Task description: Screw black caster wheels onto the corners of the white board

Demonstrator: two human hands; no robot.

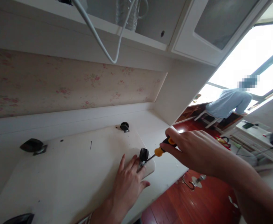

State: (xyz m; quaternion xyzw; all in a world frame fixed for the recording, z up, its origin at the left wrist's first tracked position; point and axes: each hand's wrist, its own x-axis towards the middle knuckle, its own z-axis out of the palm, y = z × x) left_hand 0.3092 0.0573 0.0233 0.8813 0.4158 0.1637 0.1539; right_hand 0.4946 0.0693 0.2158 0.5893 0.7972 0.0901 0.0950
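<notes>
My right hand [194, 149] is wrapped round the yellow-and-black handle of a screwdriver [159, 151]. The screwdriver's shaft slants down to the metal base of a black caster wheel [144, 154] at the right end of a white board [80, 174]. My left hand [128, 183] lies on the board with fingers spread, its fingertips against that caster's base. The tip of the screwdriver and any screw are too small to make out. Other casters stand on the board: one at the far edge [124, 126], one at the left [32, 145] and one at the near left [20, 218].
The board rests on a white counter [164, 144]. Overhead, a white cable [99, 43] hangs from an open cabinet shelf [148, 39]. Right of the counter is a red wooden floor [164, 199] with loose items. A person [227, 101] sits by the window, near a white desk [257, 140].
</notes>
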